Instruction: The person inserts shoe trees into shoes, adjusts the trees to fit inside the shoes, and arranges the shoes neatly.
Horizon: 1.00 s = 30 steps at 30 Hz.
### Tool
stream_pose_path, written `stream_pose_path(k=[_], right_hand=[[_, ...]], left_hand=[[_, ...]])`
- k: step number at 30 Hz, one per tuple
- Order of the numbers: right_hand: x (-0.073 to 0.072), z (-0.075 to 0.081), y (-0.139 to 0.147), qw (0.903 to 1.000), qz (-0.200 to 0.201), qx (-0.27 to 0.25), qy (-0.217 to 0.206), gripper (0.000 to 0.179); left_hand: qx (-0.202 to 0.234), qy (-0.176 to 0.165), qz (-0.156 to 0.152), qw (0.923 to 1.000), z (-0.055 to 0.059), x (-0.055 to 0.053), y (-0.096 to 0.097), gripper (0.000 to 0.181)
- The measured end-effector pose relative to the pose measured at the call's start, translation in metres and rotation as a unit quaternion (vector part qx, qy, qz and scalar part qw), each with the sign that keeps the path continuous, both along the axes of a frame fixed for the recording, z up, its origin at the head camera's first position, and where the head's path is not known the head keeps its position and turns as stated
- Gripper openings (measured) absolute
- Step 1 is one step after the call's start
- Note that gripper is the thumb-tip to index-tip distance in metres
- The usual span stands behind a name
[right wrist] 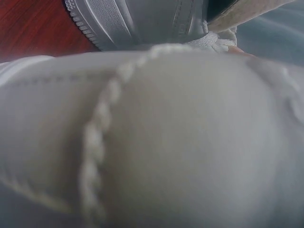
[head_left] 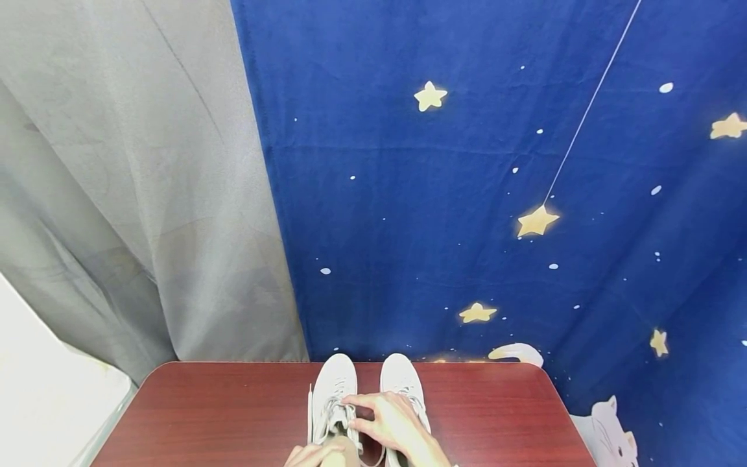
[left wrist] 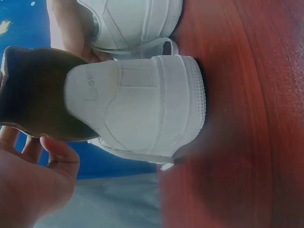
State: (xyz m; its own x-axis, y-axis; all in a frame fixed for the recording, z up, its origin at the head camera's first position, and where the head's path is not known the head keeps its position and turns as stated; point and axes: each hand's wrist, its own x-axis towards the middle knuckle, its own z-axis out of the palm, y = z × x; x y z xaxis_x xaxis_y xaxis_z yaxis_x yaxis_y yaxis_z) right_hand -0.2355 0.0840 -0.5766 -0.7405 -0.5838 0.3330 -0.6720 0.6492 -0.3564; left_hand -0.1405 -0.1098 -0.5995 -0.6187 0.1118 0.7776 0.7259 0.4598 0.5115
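Note:
A pair of white lace-up sneakers stands side by side, toes away from me. From the heel opening of the left sneaker [head_left: 336, 379] rises an insole [left wrist: 42, 95], its dark olive underside towards the left wrist camera. My left hand [left wrist: 40, 180] grips the insole's edge, fingers behind it. My right hand [head_left: 397, 421] reaches over the right sneaker [head_left: 399, 374]. Its thumb and index finger hold the left sneaker by the opening, close to the tongue and loosened laces. The blurred right sneaker [right wrist: 180, 137] fills most of the right wrist view and hides that hand's grip.
The sneakers stand on a reddish-brown wooden table [head_left: 233, 402], near its far edge. Behind it hang a grey curtain [head_left: 175, 194] and a blue cloth [head_left: 379, 214] with stars. A white surface [head_left: 52, 389] lies at the left. One loose lace hangs beside the left sneaker.

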Motion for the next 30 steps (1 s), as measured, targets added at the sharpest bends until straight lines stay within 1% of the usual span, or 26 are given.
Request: stream_pose_path(k=[1, 3, 4, 5, 8, 10, 12, 16, 18, 20, 22, 25, 28, 30], right_hand=[[0.0, 0.0, 0.0, 1.0, 0.0, 0.0, -0.001, 0.039], [-0.001, 0.0, 0.0, 1.0, -0.002, 0.001, -0.003, 0.038], [-0.001, 0.001, 0.0, 1.0, -0.003, 0.002, -0.003, 0.038], [-0.001, 0.001, 0.0, 1.0, -0.003, 0.002, -0.004, 0.038], [-0.002, 0.002, 0.0, 1.0, -0.006, 0.003, -0.004, 0.039], [-0.002, 0.001, -0.001, 1.0, -0.006, 0.002, -0.004, 0.039], [-0.002, 0.001, -0.001, 1.0, -0.006, 0.002, -0.007, 0.04], [-0.002, 0.0, -0.001, 0.9999, -0.004, 0.0, -0.015, 0.04], [-0.002, 0.0, -0.001, 0.9998, -0.005, 0.0, -0.018, 0.04], [-0.002, 0.0, -0.001, 0.9998, -0.008, 0.002, -0.021, 0.04], [-0.001, 0.0, -0.001, 0.9997, -0.01, 0.004, -0.022, 0.04], [-0.001, 0.0, -0.001, 0.9997, -0.013, 0.005, -0.021, 0.04], [0.0, 0.0, -0.001, 0.9997, -0.011, 0.002, -0.02, 0.04], [0.0, 0.0, -0.001, 0.9997, -0.01, 0.001, -0.021, 0.04]], left_hand=[[-0.021, -0.013, 0.003, 0.9997, 0.002, 0.003, -0.002, 0.043], [-0.056, -0.025, 0.005, 0.9981, 0.005, 0.005, -0.005, 0.046], [-0.061, -0.026, 0.011, 0.9978, 0.006, 0.005, -0.005, 0.047], [-0.065, -0.027, 0.011, 0.9975, 0.006, 0.005, -0.005, 0.046], [-0.078, -0.065, 0.005, 0.9949, 0.01, 0.007, -0.007, 0.047], [-0.086, -0.083, -0.005, 0.9928, 0.011, 0.007, -0.009, 0.047], [-0.087, -0.092, -0.018, 0.9918, 0.011, 0.006, -0.012, 0.047], [-0.071, -0.096, -0.044, 0.9919, 0.007, 0.003, -0.012, 0.043], [-0.062, -0.095, -0.047, 0.9924, 0.006, 0.001, -0.01, 0.04], [-0.053, -0.098, -0.035, 0.9932, 0.004, 0.001, -0.008, 0.037], [-0.049, -0.098, -0.011, 0.9939, 0.003, 0.001, -0.005, 0.036], [-0.039, -0.084, 0.018, 0.9956, 0.0, 0.001, -0.003, 0.038], [-0.032, -0.056, 0.029, 0.9975, -0.002, -0.002, -0.003, 0.044], [-0.026, -0.052, 0.024, 0.998, -0.003, -0.003, -0.003, 0.043]])
